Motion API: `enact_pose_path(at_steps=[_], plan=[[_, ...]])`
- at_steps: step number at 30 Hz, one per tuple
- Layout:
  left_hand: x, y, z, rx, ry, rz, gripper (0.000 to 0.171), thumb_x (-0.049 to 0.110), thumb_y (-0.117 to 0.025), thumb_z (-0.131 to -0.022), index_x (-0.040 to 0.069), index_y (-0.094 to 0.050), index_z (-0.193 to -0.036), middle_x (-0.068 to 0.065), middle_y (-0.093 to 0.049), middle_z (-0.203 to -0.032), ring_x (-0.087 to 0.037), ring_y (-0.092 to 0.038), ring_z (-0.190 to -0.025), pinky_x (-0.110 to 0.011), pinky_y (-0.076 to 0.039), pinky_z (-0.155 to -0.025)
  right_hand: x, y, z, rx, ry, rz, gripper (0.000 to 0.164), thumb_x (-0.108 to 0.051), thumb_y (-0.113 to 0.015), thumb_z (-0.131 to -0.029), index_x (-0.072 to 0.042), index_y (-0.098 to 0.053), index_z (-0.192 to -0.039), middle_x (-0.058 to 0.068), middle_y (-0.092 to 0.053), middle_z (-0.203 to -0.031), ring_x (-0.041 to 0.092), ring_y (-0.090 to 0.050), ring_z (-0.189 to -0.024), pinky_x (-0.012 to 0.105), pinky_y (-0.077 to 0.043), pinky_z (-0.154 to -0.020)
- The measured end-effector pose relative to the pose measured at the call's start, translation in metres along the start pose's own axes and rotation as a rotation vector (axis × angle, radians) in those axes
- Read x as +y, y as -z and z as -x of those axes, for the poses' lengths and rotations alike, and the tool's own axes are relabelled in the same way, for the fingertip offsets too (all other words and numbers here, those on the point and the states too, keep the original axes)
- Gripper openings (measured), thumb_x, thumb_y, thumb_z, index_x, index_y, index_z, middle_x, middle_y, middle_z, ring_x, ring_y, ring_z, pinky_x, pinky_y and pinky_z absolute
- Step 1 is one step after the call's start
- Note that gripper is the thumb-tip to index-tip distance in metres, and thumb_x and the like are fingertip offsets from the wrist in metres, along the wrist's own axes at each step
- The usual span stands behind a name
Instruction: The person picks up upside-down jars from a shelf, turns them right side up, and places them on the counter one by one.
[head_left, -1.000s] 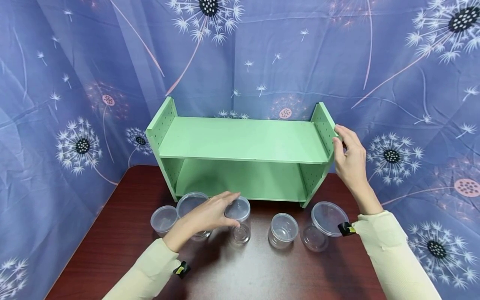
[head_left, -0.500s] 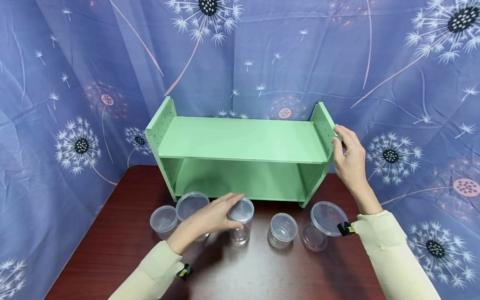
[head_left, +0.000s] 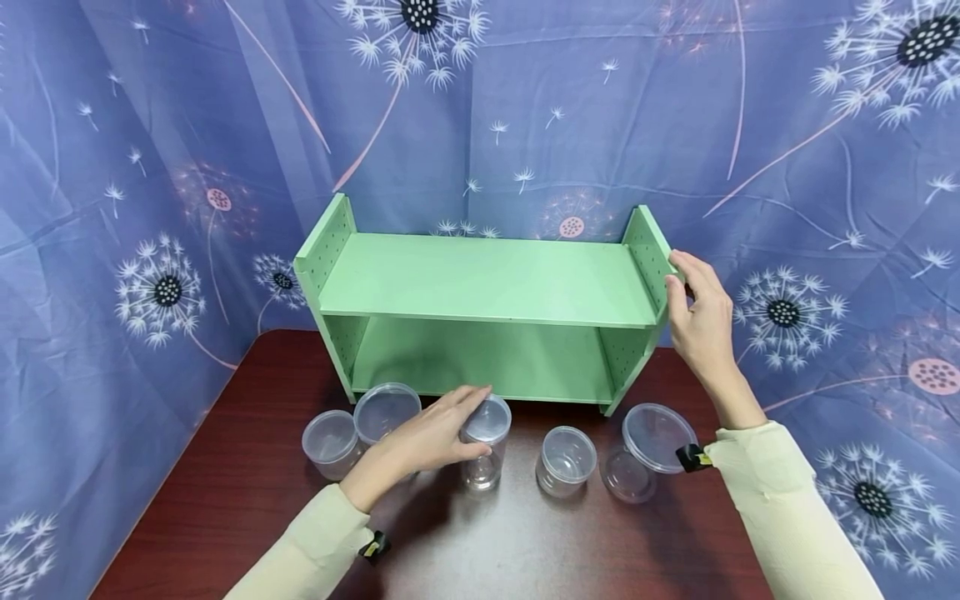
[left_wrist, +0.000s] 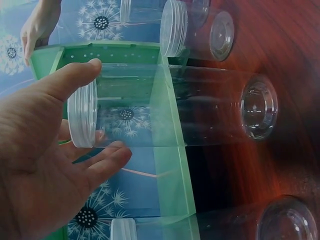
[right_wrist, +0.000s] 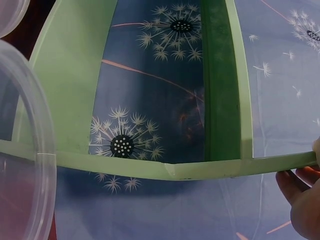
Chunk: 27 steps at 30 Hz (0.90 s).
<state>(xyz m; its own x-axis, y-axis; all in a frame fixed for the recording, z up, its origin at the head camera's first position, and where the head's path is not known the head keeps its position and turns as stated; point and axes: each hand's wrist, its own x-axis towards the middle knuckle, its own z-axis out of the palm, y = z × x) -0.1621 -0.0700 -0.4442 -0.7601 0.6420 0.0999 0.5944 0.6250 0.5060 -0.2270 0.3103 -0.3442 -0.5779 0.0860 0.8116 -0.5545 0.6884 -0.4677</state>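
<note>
My left hand (head_left: pixel 431 433) curls its thumb and fingers round the lid end of a tall clear plastic jar (left_wrist: pixel 215 107), which stands on the table in front of the shelf. In the left wrist view the thumb lies along one side of the white ribbed lid (left_wrist: pixel 82 115), with fingertips on the other side. My right hand (head_left: pixel 701 312) grips the upper edge of the right side panel of a green two-tier shelf (head_left: pixel 487 279). Its fingertips and that edge also show at the right of the right wrist view.
Left of the held jar are a small jar (head_left: pixel 331 437) and a wider jar (head_left: pixel 386 410), the latter partly behind my left hand. A short jar (head_left: pixel 566 458) and a wide-lidded jar (head_left: pixel 658 437) stand to the right on the dark red table (head_left: pixel 225 467). A blue dandelion-print curtain (head_left: pixel 525 100) hangs behind.
My left hand has shifted slightly right, and the top of the tall jar has moved right with it while its base stays about in place. My right hand stays on the shelf.
</note>
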Motion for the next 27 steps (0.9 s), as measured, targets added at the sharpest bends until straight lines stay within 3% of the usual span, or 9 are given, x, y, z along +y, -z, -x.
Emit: enact_pose_path(at_steps=[10,15,18,24,27], plan=[[-0.001,-0.001,-0.001,0.022,-0.003,-0.009,0.093,0.044,-0.080,-0.090,0.004,-0.035,-0.160,-0.015,-0.046,-0.154,-0.033,-0.048,-0.138,-0.048,-0.044,-0.113,0.001,0.000,-0.001,-0.017,-0.020,0.008,0.032,0.000,-0.060,-0.102,0.007,-0.065,-0.133,0.021,-0.063,-0.137,0.030,-0.063,-0.112,0.008,-0.045,-0.093],[-0.001,0.001,0.000,0.013,0.036,0.010,0.097,0.046,-0.081,-0.089,0.006,-0.031,-0.162,-0.019,-0.045,-0.155,-0.036,-0.047,-0.140,-0.052,-0.044,-0.112,0.001,0.001,-0.003,-0.028,-0.020,0.008,0.032,0.000,-0.059,-0.102,0.007,-0.066,-0.133,0.020,-0.064,-0.136,0.004,-0.060,-0.110,0.007,-0.045,-0.090],[0.000,0.001,0.001,0.008,0.057,0.019,0.101,0.050,-0.080,-0.088,0.009,-0.028,-0.164,-0.020,-0.043,-0.156,-0.037,-0.046,-0.141,-0.053,-0.044,-0.112,0.001,0.002,-0.003,-0.039,-0.035,0.006,0.032,-0.003,-0.059,-0.103,0.006,-0.066,-0.133,0.017,-0.064,-0.137,-0.005,-0.056,-0.109,0.007,-0.045,-0.089],[0.002,0.005,0.002,0.026,0.107,0.020,0.105,0.064,-0.070,-0.089,0.013,-0.021,-0.166,-0.018,-0.030,-0.165,-0.038,-0.039,-0.146,-0.056,-0.039,-0.114,-0.002,0.008,-0.003,-0.084,-0.131,0.014,0.039,-0.020,-0.054,-0.108,-0.003,-0.061,-0.143,0.015,-0.061,-0.140,-0.003,-0.054,-0.108,0.009,-0.043,-0.085],[0.002,0.013,0.003,0.072,0.118,0.018,0.097,0.061,-0.067,-0.094,0.014,-0.022,-0.166,-0.015,-0.031,-0.165,-0.035,-0.038,-0.147,-0.055,-0.038,-0.115,-0.003,0.012,-0.003,-0.110,-0.158,0.015,0.044,-0.026,-0.052,-0.109,-0.008,-0.056,-0.149,0.016,-0.059,-0.141,0.013,-0.060,-0.113,0.011,-0.042,-0.088]])
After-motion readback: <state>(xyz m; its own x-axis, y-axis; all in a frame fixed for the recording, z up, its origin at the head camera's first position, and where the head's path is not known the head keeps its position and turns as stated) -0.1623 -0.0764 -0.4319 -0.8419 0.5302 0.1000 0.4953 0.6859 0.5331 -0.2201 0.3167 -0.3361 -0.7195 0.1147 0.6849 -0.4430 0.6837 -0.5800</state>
